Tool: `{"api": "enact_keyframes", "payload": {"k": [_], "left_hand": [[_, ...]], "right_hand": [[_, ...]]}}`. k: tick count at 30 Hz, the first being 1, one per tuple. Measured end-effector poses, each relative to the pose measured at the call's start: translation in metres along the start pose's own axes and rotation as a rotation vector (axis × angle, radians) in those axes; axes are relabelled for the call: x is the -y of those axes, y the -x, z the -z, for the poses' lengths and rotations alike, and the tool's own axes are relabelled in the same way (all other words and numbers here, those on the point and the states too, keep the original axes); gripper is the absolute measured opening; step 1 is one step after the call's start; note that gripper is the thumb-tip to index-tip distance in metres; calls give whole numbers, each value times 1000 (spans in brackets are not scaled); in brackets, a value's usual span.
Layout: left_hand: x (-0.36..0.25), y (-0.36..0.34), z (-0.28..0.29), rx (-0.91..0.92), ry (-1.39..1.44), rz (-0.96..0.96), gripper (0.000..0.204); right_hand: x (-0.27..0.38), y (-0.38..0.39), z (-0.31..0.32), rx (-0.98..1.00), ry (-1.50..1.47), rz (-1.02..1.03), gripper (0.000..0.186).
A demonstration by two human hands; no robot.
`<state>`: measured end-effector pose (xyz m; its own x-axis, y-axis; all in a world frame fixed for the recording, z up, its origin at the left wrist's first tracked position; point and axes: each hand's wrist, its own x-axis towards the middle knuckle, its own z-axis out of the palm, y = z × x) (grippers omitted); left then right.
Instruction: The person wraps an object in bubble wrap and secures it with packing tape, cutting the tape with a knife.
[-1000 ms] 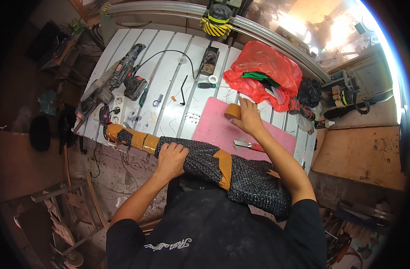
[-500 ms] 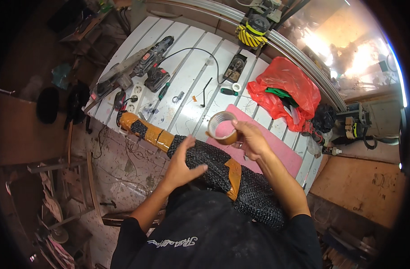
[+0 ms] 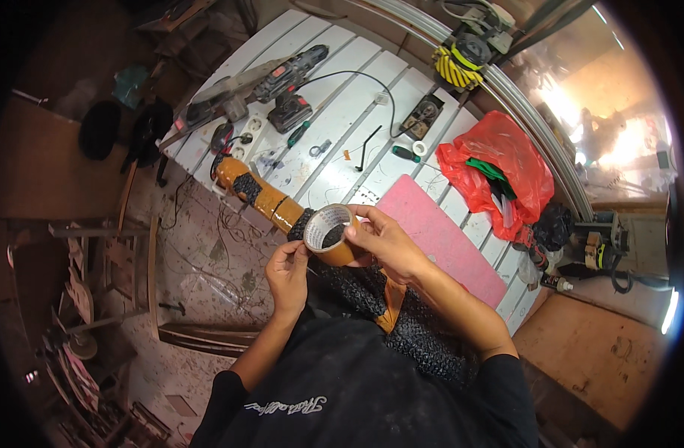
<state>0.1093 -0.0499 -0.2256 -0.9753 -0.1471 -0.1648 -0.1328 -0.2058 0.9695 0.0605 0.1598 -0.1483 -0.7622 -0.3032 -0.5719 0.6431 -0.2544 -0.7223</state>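
Note:
A roll of brown packing tape (image 3: 337, 252) is in my right hand (image 3: 387, 243), fingers and thumb gripping its rim. My left hand (image 3: 288, 278) pinches at the roll's left side, thumb against fingertips; a tape end there is too small to make out. Below both hands lies a long bundle in black bubble wrap (image 3: 435, 328), across my lap and along the table's near edge. Brown tape (image 3: 271, 205) covers its narrow left end, and another strip (image 3: 391, 302) crosses the middle. The roll and my hands hide part of the bundle.
The white slatted table (image 3: 334, 104) bears a cordless drill (image 3: 289, 73), a battery (image 3: 289, 112), a green screwdriver (image 3: 298, 134), a black hex key (image 3: 369, 148) and a power strip (image 3: 246, 138). To the right are a pink board (image 3: 439, 235) and a red plastic bag (image 3: 499, 157).
The tape roll has moved left and down in my right hand. My left hand, spread before, has come to its side with the fingers pinched. The view has shifted slightly.

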Motion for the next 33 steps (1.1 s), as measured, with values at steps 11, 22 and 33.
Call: {"api": "enact_keyframes", "payload": {"k": [11, 22, 33], "left_hand": [[8, 49, -1, 210, 311, 199, 20], [-34, 42, -15, 228, 829, 393, 19], [-37, 40, -20, 314, 728, 394, 20]], "right_hand": [[4, -10, 11, 382, 658, 488, 65], [-31, -11, 7, 295, -39, 183, 41], [-42, 1, 3, 70, -145, 157, 47]]}}
